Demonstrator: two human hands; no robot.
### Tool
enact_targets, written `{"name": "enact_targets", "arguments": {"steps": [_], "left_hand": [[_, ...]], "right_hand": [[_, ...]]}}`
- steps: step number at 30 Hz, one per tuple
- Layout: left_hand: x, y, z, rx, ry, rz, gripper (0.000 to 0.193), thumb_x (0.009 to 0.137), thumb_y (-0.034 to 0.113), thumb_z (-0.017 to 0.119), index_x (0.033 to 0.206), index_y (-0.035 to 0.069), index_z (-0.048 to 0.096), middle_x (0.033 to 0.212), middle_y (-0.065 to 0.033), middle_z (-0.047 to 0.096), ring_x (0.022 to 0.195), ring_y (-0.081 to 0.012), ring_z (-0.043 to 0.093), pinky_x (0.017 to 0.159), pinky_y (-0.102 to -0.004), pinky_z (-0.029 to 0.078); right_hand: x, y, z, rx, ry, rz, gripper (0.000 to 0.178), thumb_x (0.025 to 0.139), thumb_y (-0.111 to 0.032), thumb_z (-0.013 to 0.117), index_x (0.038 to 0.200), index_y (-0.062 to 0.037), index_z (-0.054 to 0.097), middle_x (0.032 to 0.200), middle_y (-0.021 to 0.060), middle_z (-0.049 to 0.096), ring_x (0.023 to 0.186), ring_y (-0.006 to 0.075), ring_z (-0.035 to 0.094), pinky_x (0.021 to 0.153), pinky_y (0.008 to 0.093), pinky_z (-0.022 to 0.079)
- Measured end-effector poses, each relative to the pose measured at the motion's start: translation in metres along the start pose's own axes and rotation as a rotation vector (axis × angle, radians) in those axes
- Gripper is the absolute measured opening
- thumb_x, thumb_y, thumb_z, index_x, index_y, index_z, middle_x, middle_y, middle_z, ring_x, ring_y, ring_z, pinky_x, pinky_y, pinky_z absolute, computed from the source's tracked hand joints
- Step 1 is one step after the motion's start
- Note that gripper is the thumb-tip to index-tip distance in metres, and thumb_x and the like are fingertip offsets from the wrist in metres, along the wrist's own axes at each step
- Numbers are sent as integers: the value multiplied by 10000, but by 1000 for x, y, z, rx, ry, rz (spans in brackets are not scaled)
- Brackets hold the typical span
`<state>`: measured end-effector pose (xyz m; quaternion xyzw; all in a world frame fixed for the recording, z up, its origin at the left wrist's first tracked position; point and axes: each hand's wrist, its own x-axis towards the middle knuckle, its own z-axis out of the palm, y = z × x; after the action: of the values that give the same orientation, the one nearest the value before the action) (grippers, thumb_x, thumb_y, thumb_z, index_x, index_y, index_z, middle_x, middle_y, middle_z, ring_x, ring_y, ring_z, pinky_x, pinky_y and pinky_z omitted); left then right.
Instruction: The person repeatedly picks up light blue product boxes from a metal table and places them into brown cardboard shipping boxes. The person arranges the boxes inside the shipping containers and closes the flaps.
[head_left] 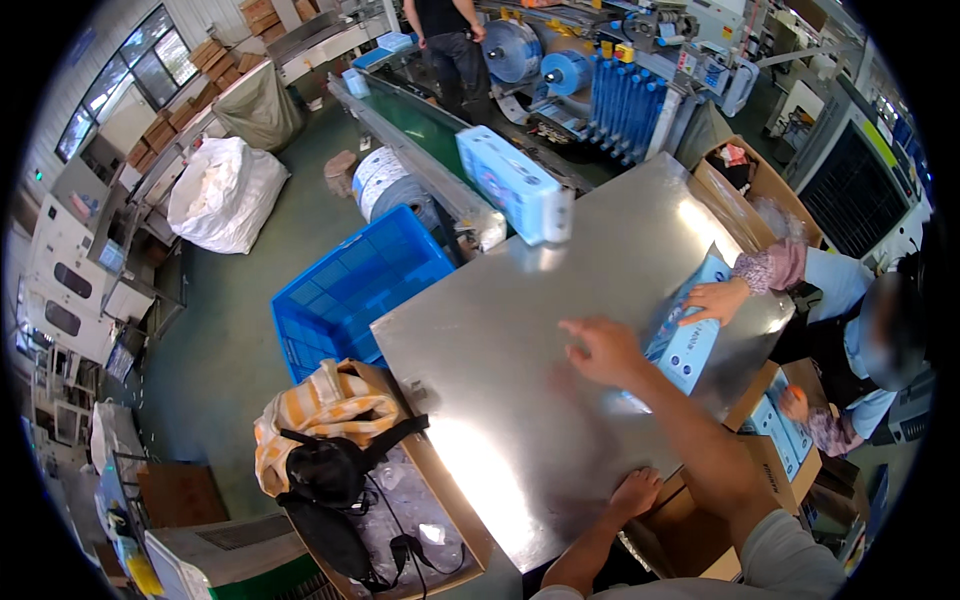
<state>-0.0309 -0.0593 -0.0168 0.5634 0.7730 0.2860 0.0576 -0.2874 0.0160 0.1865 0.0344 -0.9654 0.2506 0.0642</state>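
My right hand (605,350) reaches over the metal table (500,330), fingers apart and holding nothing. My left hand (637,492) rests at the table's near edge beside an open cardboard box (685,525), fingers slightly bent and nothing visible in them. Right of my right hand lies a long light-blue plastic-wrapped pack (690,345), partly behind my forearm. A co-worker's hand (718,300) presses on that pack. Another blue pack (512,185), slightly blurred, stands on edge where the conveyor (420,125) meets the table's far side.
An open blue crate (350,285) stands left of the table. Nearer, a carton (445,470) holds clear plastic, a checked cloth and a black bag. The co-worker's other hand (795,403) is at a carton of blue packs (780,435). Machinery (630,95) and another person (450,50) are behind.
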Motion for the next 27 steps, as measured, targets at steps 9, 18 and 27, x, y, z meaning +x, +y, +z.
{"name": "enact_targets", "arguments": {"steps": [9,18,27], "left_hand": [[-7,-4,7,-37,-73,-28,160,772,204,585,874,81,569,956,-89,519,919,-247,533,738,-362,437],[-12,-2,6,-24,81,-23,160,782,201,583,884,80,561,933,-98,512,896,-242,541,719,-362,444],[-5,-4,-10,32,25,29,150,806,227,571,861,92,604,951,-98,546,921,-252,563,755,-381,475]], "right_hand": [[83,23,-16,-388,8,516,913,692,-404,751,1462,-249,286,1495,190,235,1290,454,353,1002,612,327],[-52,81,-12,-234,-211,612,1066,615,-282,788,1490,-316,181,1239,215,439,1164,426,455,980,490,388],[-142,46,-20,-224,-114,635,1041,563,-260,793,1464,-247,272,1293,211,433,1129,408,496,872,461,466]]}}
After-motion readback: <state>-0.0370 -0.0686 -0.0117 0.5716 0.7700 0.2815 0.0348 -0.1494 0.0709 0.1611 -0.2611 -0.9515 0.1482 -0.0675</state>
